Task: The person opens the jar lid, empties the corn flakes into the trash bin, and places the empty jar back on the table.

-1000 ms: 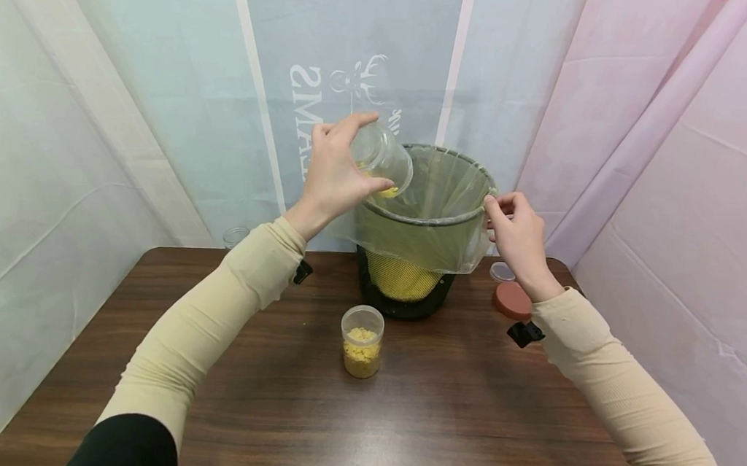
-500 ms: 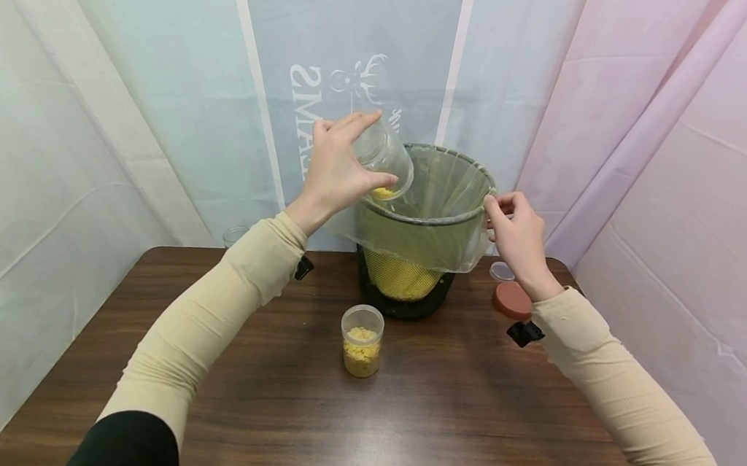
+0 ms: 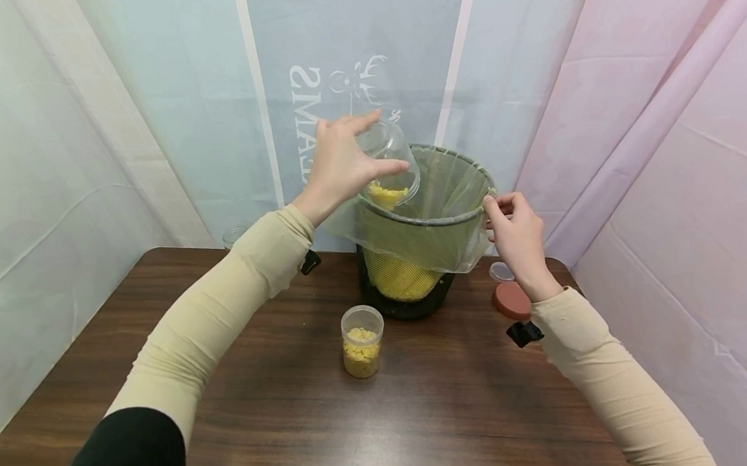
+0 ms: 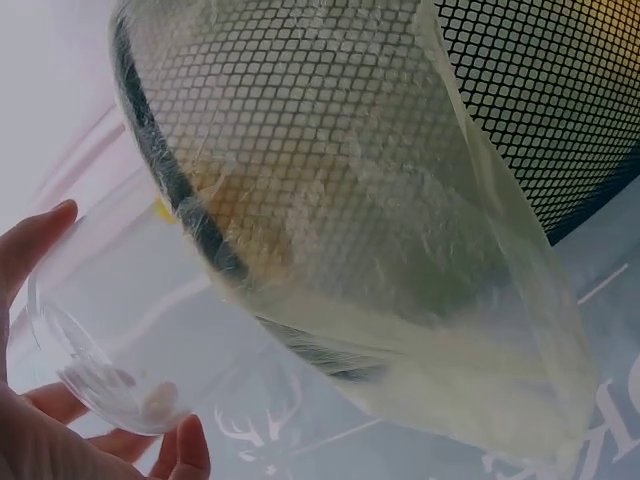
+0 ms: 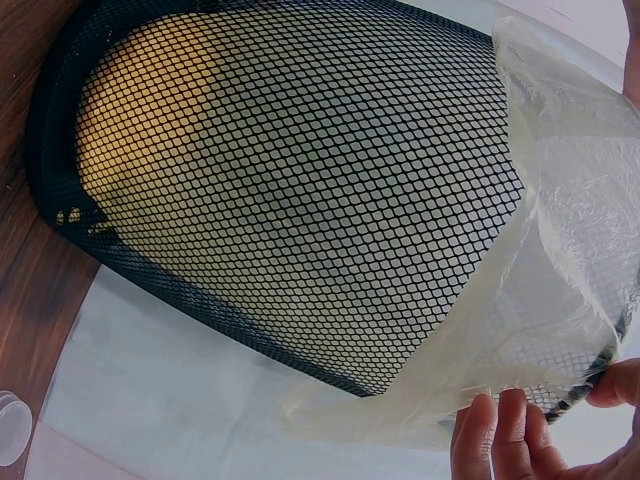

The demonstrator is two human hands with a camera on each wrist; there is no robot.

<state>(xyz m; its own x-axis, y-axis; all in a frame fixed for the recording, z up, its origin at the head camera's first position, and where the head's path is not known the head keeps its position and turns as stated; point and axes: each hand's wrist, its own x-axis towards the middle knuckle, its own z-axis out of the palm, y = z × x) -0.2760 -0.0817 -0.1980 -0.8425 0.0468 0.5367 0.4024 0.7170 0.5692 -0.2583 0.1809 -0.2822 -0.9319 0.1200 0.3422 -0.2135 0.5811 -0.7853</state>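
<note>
My left hand (image 3: 338, 161) grips a clear plastic jar (image 3: 387, 146), tilted mouth-down over the left part of the bin's opening. Yellow crumbs (image 3: 386, 194) lie inside near its mouth. Below stands a black mesh bin (image 4: 560, 110), lined with a thin, see-through bag (image 3: 412, 247) folded over the rim. Yellow shows through the mesh low in the bin. With thumb and fingers, my right hand (image 3: 520, 233) pinches the bag at the right side of the rim; the right wrist view shows the fingertips (image 5: 511, 410) against the plastic.
In front of the bin, a second clear jar (image 3: 376, 326) stands upright, partly filled with yellow crumbs. A reddish-brown lid (image 3: 511, 300) and a small clear disc (image 3: 501, 271) lie at the right. Behind my left forearm is another clear container (image 3: 233, 235). Fabric hangs behind the brown table (image 3: 255, 399).
My left hand has shifted slightly right, tipping the jar further. The crumbs have slid toward its mouth and bunched there. My right hand stays at the rim.
</note>
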